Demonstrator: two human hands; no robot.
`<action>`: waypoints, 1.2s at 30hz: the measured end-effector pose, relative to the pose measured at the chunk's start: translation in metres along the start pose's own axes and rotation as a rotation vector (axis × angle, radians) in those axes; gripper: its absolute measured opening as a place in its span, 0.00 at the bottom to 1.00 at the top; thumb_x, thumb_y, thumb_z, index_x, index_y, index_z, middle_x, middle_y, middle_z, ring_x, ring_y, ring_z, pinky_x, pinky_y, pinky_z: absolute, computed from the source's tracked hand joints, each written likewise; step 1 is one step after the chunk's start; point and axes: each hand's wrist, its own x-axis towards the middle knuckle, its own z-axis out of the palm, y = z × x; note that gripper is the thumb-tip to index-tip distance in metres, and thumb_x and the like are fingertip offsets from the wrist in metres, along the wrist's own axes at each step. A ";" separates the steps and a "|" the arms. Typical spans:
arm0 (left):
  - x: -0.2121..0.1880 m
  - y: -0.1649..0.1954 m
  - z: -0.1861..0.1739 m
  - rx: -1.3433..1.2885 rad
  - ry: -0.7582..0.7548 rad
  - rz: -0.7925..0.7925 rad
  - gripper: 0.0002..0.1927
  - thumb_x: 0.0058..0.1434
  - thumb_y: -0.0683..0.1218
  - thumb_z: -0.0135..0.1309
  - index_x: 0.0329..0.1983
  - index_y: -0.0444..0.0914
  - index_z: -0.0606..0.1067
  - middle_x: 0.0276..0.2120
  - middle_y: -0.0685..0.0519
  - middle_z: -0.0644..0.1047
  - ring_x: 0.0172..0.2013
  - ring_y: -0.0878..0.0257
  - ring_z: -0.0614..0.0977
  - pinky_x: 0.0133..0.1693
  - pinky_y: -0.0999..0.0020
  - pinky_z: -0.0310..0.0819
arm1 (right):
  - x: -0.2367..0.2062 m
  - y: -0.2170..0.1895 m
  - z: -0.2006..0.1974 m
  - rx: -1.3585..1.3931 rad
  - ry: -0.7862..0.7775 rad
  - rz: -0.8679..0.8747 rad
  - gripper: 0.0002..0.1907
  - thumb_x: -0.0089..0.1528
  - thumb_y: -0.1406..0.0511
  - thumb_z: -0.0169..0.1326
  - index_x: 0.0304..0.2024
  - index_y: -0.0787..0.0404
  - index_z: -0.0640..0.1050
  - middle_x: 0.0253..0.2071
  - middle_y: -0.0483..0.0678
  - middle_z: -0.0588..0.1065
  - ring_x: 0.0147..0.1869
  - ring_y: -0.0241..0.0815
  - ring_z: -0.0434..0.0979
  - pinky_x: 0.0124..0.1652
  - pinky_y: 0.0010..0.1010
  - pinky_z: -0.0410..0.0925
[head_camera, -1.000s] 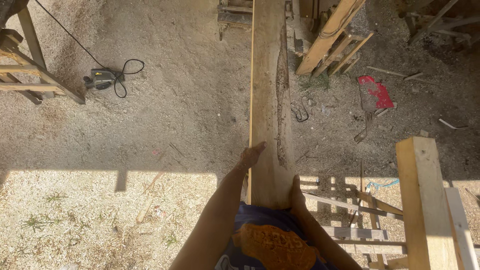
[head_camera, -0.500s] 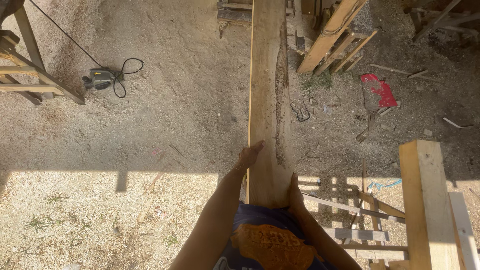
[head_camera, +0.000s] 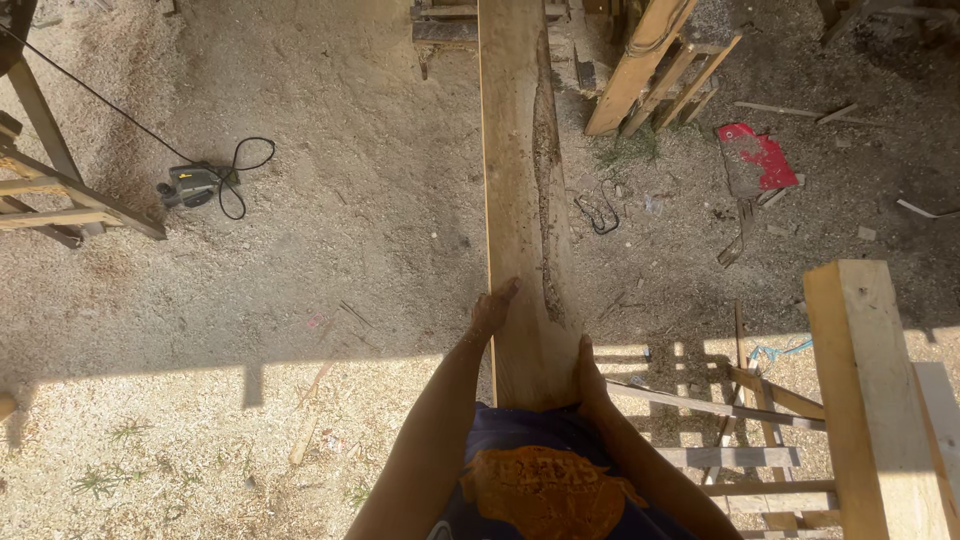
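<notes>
A long pale wooden plank (head_camera: 520, 190) with a dark bark strip along its right side runs from my body straight ahead, above the sawdust-covered ground. My left hand (head_camera: 493, 311) grips its left edge, fingers on the top face. My right hand (head_camera: 588, 375) clasps the right edge, closer to my body. The near end of the plank rests against my dark shirt with an orange print (head_camera: 540, 480). The far end leaves the frame at the top.
A power tool with a black cable (head_camera: 192, 185) lies on the ground to the left, beside a wooden trestle (head_camera: 60, 195). Leaning timbers (head_camera: 650, 65) and a red object (head_camera: 755, 155) are ahead right. A thick wooden post (head_camera: 870, 390) and slatted pallet pieces (head_camera: 720, 440) stand close right.
The view has shifted slightly, with the post at the right sitting a little lower. Both hands keep the same hold on the plank.
</notes>
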 end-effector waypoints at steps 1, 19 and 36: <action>0.002 -0.001 0.000 -0.006 -0.009 -0.018 0.23 0.79 0.59 0.33 0.73 0.54 0.66 0.63 0.49 0.74 0.55 0.41 0.79 0.57 0.50 0.72 | 0.002 -0.001 -0.001 0.003 -0.008 0.008 0.51 0.62 0.35 0.37 0.74 0.63 0.56 0.73 0.61 0.60 0.73 0.62 0.63 0.65 0.54 0.64; 0.033 -0.009 0.002 0.053 -0.073 -0.069 0.22 0.79 0.51 0.36 0.73 0.61 0.64 0.61 0.44 0.76 0.51 0.41 0.83 0.57 0.51 0.75 | 0.029 -0.020 0.003 -0.026 -0.038 -0.034 0.53 0.62 0.34 0.37 0.75 0.65 0.53 0.74 0.64 0.57 0.75 0.65 0.59 0.67 0.53 0.62; 0.050 -0.005 -0.005 -0.034 -0.091 -0.159 0.23 0.76 0.63 0.32 0.72 0.63 0.63 0.59 0.38 0.76 0.55 0.38 0.79 0.58 0.49 0.71 | 0.032 -0.040 0.017 0.038 -0.037 -0.036 0.50 0.63 0.36 0.40 0.72 0.66 0.59 0.71 0.62 0.63 0.73 0.61 0.64 0.65 0.48 0.65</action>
